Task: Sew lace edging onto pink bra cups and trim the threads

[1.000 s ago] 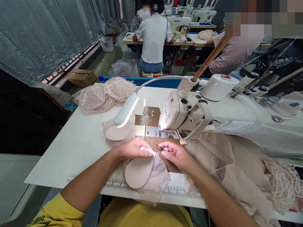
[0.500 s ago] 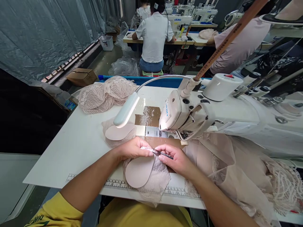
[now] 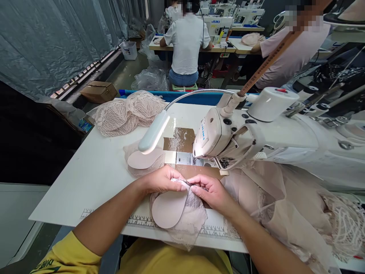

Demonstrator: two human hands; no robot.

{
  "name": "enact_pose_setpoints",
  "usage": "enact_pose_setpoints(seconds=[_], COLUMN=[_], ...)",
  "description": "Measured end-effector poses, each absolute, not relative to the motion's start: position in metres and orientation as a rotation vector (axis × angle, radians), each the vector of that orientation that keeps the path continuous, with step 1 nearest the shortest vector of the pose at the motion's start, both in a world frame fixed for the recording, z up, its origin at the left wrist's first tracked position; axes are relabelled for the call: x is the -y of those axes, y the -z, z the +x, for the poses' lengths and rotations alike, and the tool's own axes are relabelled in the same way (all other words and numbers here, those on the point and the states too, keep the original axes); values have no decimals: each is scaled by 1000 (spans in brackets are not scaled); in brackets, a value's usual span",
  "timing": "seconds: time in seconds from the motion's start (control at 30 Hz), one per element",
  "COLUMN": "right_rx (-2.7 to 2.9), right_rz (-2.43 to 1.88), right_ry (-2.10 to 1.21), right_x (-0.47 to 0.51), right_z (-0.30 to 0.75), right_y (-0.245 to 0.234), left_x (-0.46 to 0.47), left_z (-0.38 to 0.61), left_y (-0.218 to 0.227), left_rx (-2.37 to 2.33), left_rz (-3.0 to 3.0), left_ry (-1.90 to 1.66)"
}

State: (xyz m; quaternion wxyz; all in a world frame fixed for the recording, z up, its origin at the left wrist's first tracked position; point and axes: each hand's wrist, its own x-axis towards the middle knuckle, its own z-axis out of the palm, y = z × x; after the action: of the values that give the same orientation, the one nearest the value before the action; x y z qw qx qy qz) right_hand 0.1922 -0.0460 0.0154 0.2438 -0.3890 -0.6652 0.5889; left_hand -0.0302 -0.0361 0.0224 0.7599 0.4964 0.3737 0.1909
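Observation:
A beige lace piece [image 3: 194, 213] with a smooth, rounded foam cup [image 3: 169, 209] hangs below my hands at the table's front edge. My left hand [image 3: 167, 180] is closed, pinching the upper edge of the lace between thumb and fingers. Close beside it, my right hand [image 3: 209, 190] is closed on a slim dark tool [image 3: 204, 188] whose tip lies at the lace edge. Most of the tool is hidden by the fingers, so its exact kind does not show. Just beyond my hands stands the white sewing machine [image 3: 211, 133], its needle area near the lace.
A second lace piece with a cup [image 3: 145, 159] lies left of the needle plate. Bunched lace [image 3: 128, 114] rests at the back left, and sheer fabric [image 3: 273, 194] piles up at right. The machine lamp [image 3: 154, 131] overhangs the table. Two people sit at machines beyond.
The tool, plainly visible along the lace edge before, is now mostly covered by the fingers and lace. Both hands stay almost in place. The view has shifted slightly.

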Motion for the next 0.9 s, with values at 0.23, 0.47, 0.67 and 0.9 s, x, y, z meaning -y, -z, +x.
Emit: enact_pose_setpoints(seconds=[0.23,0.47,0.67,0.9], right_rx=[1819,1841,1847,1866], right_rz=[-1110,-1130,-1149,-1072], right_ry=[-1547,-1520,-1505,-1535], right_x=[45,44,44,43], right_z=[195,197,198,198], right_y=[-15,-16,-14,-14], left_x=[36,32,35,41], left_z=[-43,-52,-45,-29], left_y=[-27,-31,-30,-24], left_rx=[-932,-968,-957,-1024], left_rz=[1171,1239,1267,1239], left_ry=[-391,-385,-423,-466])
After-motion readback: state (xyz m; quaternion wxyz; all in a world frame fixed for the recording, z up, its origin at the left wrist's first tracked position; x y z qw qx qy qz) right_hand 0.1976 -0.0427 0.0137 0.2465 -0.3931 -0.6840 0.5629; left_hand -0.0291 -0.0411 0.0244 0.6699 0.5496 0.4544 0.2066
